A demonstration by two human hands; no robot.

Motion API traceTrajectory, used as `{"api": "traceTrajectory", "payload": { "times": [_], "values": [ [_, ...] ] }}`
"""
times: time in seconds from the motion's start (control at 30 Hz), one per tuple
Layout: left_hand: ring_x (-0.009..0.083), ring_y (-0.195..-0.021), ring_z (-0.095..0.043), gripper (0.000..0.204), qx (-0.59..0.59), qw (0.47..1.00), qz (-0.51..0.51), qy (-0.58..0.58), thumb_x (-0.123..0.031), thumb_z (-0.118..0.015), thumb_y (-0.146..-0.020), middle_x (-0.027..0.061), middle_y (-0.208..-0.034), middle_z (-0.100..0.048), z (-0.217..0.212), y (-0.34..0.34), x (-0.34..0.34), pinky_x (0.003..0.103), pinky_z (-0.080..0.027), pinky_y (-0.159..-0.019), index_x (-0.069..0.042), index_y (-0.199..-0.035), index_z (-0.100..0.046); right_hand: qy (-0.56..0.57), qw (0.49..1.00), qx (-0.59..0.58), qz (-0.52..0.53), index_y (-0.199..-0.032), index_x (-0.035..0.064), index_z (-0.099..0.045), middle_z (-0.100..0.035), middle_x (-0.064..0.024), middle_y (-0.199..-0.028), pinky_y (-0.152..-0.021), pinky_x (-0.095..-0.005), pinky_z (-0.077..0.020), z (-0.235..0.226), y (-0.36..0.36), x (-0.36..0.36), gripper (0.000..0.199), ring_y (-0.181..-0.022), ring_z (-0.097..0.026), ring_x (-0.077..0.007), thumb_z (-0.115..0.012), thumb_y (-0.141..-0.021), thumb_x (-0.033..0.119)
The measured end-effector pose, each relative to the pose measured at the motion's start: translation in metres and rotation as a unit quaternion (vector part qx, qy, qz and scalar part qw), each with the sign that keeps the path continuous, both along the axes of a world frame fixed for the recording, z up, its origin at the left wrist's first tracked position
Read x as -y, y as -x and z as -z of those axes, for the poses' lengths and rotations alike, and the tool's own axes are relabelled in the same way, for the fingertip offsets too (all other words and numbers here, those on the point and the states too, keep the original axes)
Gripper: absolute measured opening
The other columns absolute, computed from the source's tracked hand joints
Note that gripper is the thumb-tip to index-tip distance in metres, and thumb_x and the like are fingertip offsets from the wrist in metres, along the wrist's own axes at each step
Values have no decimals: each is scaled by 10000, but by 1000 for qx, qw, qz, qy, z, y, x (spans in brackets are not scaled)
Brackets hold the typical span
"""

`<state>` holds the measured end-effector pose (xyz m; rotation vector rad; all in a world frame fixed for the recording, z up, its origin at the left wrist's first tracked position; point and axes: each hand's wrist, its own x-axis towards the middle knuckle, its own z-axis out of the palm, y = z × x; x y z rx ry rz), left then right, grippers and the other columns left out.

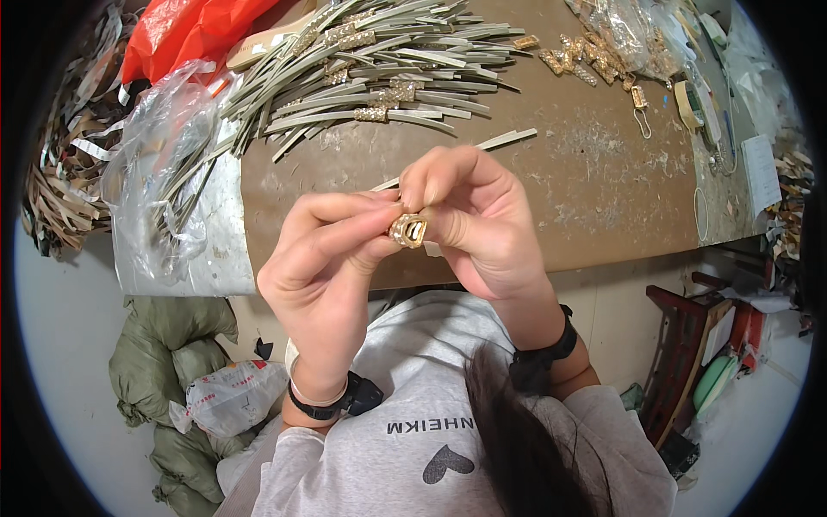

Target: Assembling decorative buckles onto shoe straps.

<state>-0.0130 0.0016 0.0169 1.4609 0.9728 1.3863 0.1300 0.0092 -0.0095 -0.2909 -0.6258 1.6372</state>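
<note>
In front of my chest both hands meet at a small gold, hollow buckle [407,230] set with clear stones, its open end facing me. Pale material shows inside that opening. My left hand [323,246] is closed, pinching the buckle from the left with thumb and fingers. From the right, my right hand [478,215] is also closed, its thumb against the buckle's edge and its bent fingers just above. Behind the hands lies a thin grey-green strap [508,138], partly hidden by my fingers. Farther back is a heap of similar straps [379,77], several with sparkling gold buckles around them.
Loose gold buckles [586,59] lie beside a clear plastic bag [620,30] at the back right of the brown table [603,189]. A tape roll [688,105] is at the right. Red plastic [185,34] and a clear bag [159,172] lie left. Green sacks [159,353] stand below.
</note>
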Motion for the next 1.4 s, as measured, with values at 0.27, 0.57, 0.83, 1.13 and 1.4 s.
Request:
{"api": "traceTrajectory", "payload": {
  "times": [0.27,0.57,0.83,1.13,1.4],
  "values": [
    [155,-829,-613,189,-1,1000,-10,4,99,-674,-760,112,-959,-611,0,-2,-2,246,-522,-729,36,-937,-683,6,999,28,43,-1123,52,-406,-560,-97,-926,-753,-273,-534,-8,-1,4,387,-862,-579,-137,-609,-826,-89],
    [186,-753,-617,256,-172,980,-80,-54,130,-677,-710,120,-886,-618,-8,-2,-3,252,-519,-639,10,-936,-683,43,997,51,38,-1244,-15,-435,-477,-97,-1061,-816,-290,-541,-31,-7,14,457,-887,-562,-139,-583,-822,-110],
    [221,-759,-642,309,-281,930,-96,-217,135,-691,-668,117,-863,-621,-13,-5,-7,291,-534,-639,12,-951,-679,-33,933,301,197,-1061,-86,-579,-534,-104,-1031,-748,-232,-548,-21,-13,15,293,-925,-606,-139,-644,-778,-126],
    [179,-635,-615,255,-307,943,-11,-132,78,-726,-676,92,-846,-614,-27,-11,-4,271,-488,-544,-25,-907,-692,52,918,294,260,-922,-83,-612,-605,-111,-926,-700,-235,-541,-14,-57,21,108,-792,-626,-127,-615,-814,-76],
    [165,-604,-580,176,-395,913,53,-89,-12,-701,-748,48,-838,-596,10,-50,-15,279,-461,-512,-47,-919,-680,229,817,460,262,-868,-63,-644,-607,-12,-733,-545,-173,-444,10,-93,22,74,-607,-541,-29,-663,-814,-17]
  ]
}}
